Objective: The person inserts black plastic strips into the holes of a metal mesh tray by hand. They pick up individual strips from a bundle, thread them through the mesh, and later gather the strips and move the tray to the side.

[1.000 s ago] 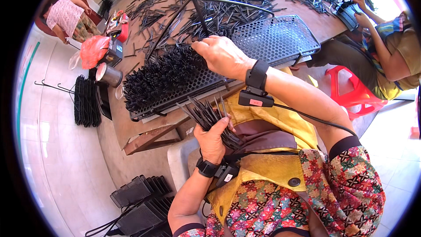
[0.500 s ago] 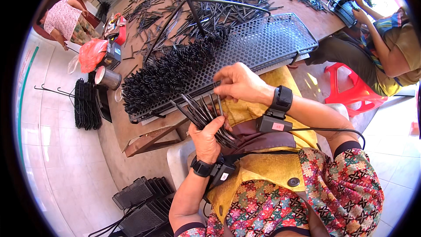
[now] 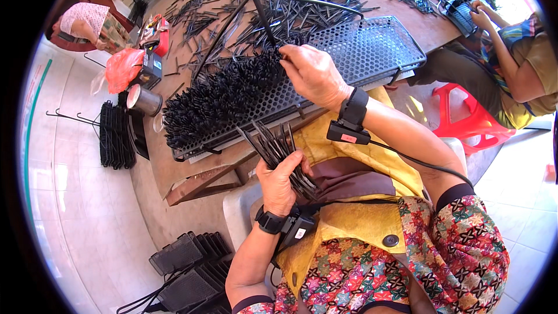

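Note:
My left hand (image 3: pixel 278 183) is closed around a loose bundle of thin black strips (image 3: pixel 272 146), held in front of my apron below the tray. A long black perforated tray (image 3: pixel 372 52) lies on the table, its left part thick with upright black strips (image 3: pixel 224 96) set in the holes. At the right edge of that tuft, my right hand (image 3: pixel 314 72) is closed in a pinch. A black strip is at its fingertips, mostly hidden by the fingers and the tuft.
Piles of loose black strips (image 3: pixel 296 3) cover the table (image 3: pixel 160 139). A black frame handle (image 3: pixel 256 6) arches over the tray. At left stand a tin can (image 3: pixel 143 100) and a red plastic bag (image 3: pixel 124 70). A co-worker sits at right by a red stool (image 3: pixel 465 122); racks (image 3: pixel 189 279) stand low left.
My right hand has moved up and away from the bundle to the edge of the upright strips, carrying a black strip. My left hand keeps its hold, nearly still.

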`<act>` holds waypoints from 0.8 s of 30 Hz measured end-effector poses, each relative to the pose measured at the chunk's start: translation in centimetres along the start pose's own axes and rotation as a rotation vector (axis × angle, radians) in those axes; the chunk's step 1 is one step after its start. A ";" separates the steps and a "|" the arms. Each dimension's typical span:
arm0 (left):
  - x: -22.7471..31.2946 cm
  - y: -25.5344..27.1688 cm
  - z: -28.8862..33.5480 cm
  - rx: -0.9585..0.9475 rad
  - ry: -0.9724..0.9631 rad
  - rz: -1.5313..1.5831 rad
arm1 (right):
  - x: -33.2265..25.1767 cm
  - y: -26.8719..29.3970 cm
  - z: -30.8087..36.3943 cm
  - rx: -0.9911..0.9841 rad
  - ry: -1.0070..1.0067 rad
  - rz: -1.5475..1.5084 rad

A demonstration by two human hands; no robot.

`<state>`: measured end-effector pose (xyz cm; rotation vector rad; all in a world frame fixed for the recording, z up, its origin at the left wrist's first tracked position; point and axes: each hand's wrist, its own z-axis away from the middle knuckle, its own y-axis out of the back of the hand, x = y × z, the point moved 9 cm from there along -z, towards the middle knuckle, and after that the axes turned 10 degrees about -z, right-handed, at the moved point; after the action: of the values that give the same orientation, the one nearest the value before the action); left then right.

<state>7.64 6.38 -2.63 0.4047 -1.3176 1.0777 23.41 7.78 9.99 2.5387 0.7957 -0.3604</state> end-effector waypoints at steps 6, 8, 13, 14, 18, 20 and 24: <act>-0.1 0.1 -0.1 0.003 0.014 -0.028 | 0.3 -4.1 1.6 -0.403 0.001 0.120; 0.0 -0.1 -0.1 -0.006 0.021 -0.030 | 1.2 -5.4 2.3 -0.577 -0.088 0.196; 0.2 -0.7 0.1 -0.077 0.026 -0.020 | 0.4 -3.1 3.5 -0.557 -0.640 -0.460; 0.3 -0.9 0.2 -0.098 0.027 -0.024 | -0.3 -3.5 4.4 -0.626 -0.770 -0.684; -0.3 -1.6 0.1 -0.175 0.031 -0.070 | 0.4 -2.7 5.9 -0.529 -0.940 -0.689; -0.9 -1.2 -0.1 -0.158 0.056 -0.100 | 1.1 -0.9 5.1 -0.327 -0.803 -0.533; -1.3 -0.9 -0.1 -0.109 0.085 -0.002 | 1.5 3.6 1.3 0.069 -0.405 -0.209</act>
<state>8.59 5.52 -3.52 0.2760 -1.2935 1.0056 26.64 5.21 9.50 2.3297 0.8967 -0.9492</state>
